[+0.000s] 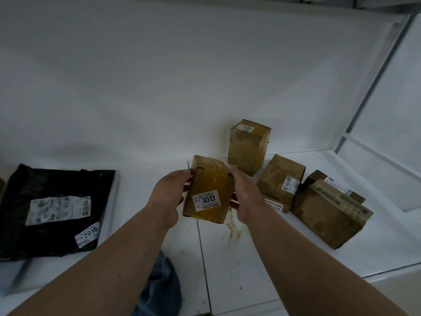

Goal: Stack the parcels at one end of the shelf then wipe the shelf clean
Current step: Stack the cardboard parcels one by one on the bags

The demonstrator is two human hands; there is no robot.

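Box 3013 held off the shelf, parcel cluster to its right.

Left hand (pixel 169 197) and right hand (pixel 245 197) grip opposite sides of the taped box 3013 (pixel 208 190), fingers curled round its edges, long axis running away from the person. It hangs above the shelf (pixel 250 258) mid-front. The other cardboard boxes (pixel 282 181) sit toward the right end, nearer the right hand; likely next placement there. Black mailer (pixel 54 210) lies well apart, toward the left end.

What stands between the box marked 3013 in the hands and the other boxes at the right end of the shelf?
Nothing visible. Both hands, left and right, hold the 3013 box above the shelf, and the brown boxes lie just to its right.
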